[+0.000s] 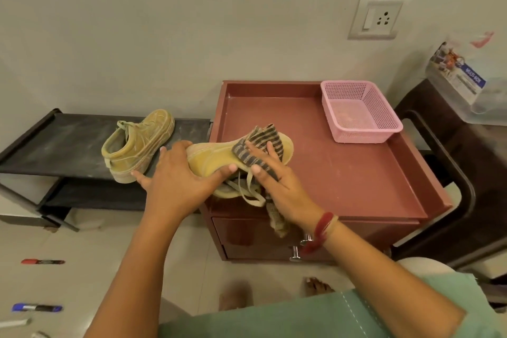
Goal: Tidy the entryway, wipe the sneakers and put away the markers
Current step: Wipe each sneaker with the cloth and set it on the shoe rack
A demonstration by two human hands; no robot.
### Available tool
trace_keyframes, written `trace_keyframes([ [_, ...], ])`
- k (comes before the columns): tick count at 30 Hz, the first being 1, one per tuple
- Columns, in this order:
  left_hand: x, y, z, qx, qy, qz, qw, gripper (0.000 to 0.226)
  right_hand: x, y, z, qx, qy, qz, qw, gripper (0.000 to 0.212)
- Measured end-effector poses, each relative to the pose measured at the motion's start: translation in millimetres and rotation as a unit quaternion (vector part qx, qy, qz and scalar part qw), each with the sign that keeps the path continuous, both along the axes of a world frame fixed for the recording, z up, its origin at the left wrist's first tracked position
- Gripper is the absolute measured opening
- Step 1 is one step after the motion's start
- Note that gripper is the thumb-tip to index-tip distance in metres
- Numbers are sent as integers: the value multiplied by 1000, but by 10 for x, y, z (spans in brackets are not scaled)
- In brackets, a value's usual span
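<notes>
Right now the left hand (175, 173) is gripping the sneaker (211, 158) over the cabinet's (343, 173) near left corner, while the right hand (277, 181) is pressing the cloth (258, 145) onto it with flat fingers. Nothing is pinching the cloth, so a hard stroke is likely to slide it off. The dangling laces (249, 189) could snag. The red marker (42, 261) and blue marker (37, 307) are lying on the near left floor, risking a misstep.
</notes>
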State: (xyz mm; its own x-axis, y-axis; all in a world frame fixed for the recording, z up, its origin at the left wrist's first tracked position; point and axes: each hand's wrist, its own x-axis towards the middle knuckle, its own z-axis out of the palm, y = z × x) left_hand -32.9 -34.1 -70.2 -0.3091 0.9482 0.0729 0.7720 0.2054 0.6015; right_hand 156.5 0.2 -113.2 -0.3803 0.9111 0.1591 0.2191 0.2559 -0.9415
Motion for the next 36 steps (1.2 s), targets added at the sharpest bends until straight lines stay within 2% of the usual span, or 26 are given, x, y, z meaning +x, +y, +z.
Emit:
trace_keyframes([
  [2, -9, 12, -6, -6, -20, 5, 1000, 106, 189, 164, -56, -11, -33, -62, 997, 44],
  [3, -13, 15, -7, -6, -28, 9, 1000, 109, 291, 262, -43, -48, -14, -131, 990, 38],
  [4, -10, 15, -1, -8, -34, 11, 999, 111, 385, 327, 4, -95, 42, -200, 974, 27],
  [6, -13, 12, 4, -15, -37, 13, 999, 114, 457, 319, 85, -119, 150, -275, 942, 15],
  [7, -18, 12, -4, -17, -39, 15, 999, 114, 426, 263, 113, -101, 177, -266, 942, 16],
  [9, -40, 10, -7, -17, -47, 15, 999, 115, 243, 69, 133, -51, 173, -186, 966, 24],
  [12, -69, 18, -17, -13, -59, 13, 998, 111, -43, -141, 3, 27, 51, -30, 998, 37],
  [14, -59, 25, -15, -13, -62, 14, 998, 109, -32, 3, -58, 38, 41, -57, 997, 40],
  [16, -37, 39, -11, -6, -64, 14, 998, 112, 52, 141, -43, -12, 62, -136, 989, 40],
  [17, -34, 51, -4, -6, -67, 13, 998, 114, 62, 152, -36, -32, 68, -143, 987, 39],
  [19, -59, 79, 7, -17, -80, 13, 997, 116, 13, 43, -16, -2, 68, -90, 994, 41],
  [21, -93, 105, 14, -26, -90, 11, 996, 116, -9, -34, -109, 53, 24, -24, 998, 43],
  [22, -95, 113, 20, -28, -88, 8, 996, 117, 52, 28, -162, 54, 2, -41, 998, 43],
  [24, -89, 145, 40, -29, -91, 7, 995, 117, 230, 261, -218, 2, -14, -161, 987, 38],
  [27, -92, 213, 71, -37, -126, 6, 991, 122, 430, 403, -128, -66, 103, -294, 948, 15],
  [29, -112, 248, 53, -43, -148, -4, 988, 125, 457, 415, -65, -70, 137, -311, 938, 16],
  [31, -129, 281, 9, -47, -165, -12, 985, 120, 410, 418, -11, -48, 97, -277, 955, 16],
  [33, -139, 300, -23, -46, -189, -10, 981, 113, 295, 404, -16, -16, 12, -215, 976, 22],
  [36, -173, 293, -28, -46, -232, -11, 971, 105, 117, 303, -80, 70, -93, -137, 984, 38],
])
